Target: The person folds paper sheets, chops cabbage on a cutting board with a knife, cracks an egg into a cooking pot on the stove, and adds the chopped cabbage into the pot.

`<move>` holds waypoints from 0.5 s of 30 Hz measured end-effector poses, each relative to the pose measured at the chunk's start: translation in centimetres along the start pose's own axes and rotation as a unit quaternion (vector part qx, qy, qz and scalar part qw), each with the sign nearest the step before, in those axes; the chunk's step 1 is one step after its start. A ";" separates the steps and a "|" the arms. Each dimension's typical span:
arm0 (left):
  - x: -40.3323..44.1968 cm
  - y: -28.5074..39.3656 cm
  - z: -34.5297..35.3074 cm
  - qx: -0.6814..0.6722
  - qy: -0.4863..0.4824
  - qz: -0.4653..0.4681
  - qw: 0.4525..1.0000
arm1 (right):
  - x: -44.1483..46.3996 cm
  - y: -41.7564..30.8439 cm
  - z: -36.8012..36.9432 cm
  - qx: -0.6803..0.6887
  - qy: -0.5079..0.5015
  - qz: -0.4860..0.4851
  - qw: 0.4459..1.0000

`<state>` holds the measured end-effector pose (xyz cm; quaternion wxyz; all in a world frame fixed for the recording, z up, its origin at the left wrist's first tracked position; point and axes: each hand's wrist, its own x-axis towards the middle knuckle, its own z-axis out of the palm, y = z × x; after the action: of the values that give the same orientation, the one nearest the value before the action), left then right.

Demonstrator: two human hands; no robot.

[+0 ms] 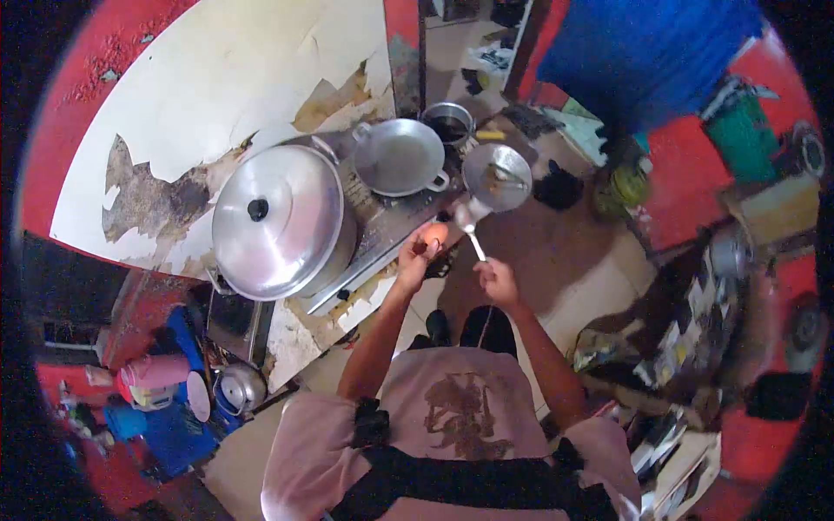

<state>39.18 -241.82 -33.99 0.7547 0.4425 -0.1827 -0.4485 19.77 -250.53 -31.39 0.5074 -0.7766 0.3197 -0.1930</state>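
My left hand (417, 260) is closed around a brownish-orange egg (436, 233), held up near the front edge of the stove. In my right hand (497, 281) is the pale handle of a spoon (476, 243). Its far end is blurred and lies close to the egg, beside the rim of a round metal pan (508, 198). Something small and brownish lies inside that pan. Whether the spoon touches the egg, I cannot tell.
On the stove (369, 239) stand a large lidded pot (278, 217), a shallow two-handled pan (398, 156) and a small pot (449, 111) with dark contents. A kettle (240, 387) and pink container (155, 382) sit lower left. A blue curtain (643, 52) hangs at upper right.
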 end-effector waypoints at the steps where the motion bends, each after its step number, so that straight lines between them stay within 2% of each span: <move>1: 2.1 1.1 0.4 0.058 0.014 0.042 0.997 | 3.2 0.1 0.6 -0.001 -0.013 -0.005 1.000; 2: 4.0 1.9 0.6 0.116 0.031 0.081 0.989 | 6.2 0.0 1.3 -0.054 0.029 -0.110 0.992; 3: 6.2 2.2 0.8 0.056 0.063 0.053 0.995 | 9.0 -0.1 1.7 -0.104 0.070 -0.216 0.968; 4: 8.5 2.1 0.1 0.053 0.075 0.060 0.994 | 11.3 -1.7 1.5 -0.102 0.058 -0.223 0.968; 6: 12.8 1.6 -2.1 0.117 0.092 0.091 0.985 | 15.3 -6.0 0.3 -0.111 0.047 -0.150 0.981; 8: 15.4 3.6 -1.0 0.107 0.134 0.126 0.977 | 19.2 -5.7 0.1 -0.071 0.033 -0.197 0.977; 10: 17.6 5.0 -0.3 0.116 0.176 0.108 0.971 | 23.2 -5.3 0.1 -0.228 -0.072 -0.085 0.967; 11: 18.6 5.2 -0.1 0.118 0.194 0.122 0.966 | 25.5 -3.2 0.1 -0.153 -0.098 -0.152 0.972; 12: 19.6 5.3 -0.2 0.117 0.214 0.127 0.961 | 26.8 -3.6 -0.3 -0.150 -0.117 -0.160 0.969; 15: 22.7 5.7 -0.6 0.079 0.249 0.125 0.957 | 30.3 -4.8 -1.3 -0.081 -0.059 -0.215 0.972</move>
<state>54.58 -259.33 -32.35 0.7889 0.5722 -0.0776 -0.2102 42.24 -270.97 -27.24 0.4076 -0.8754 0.1295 -0.2253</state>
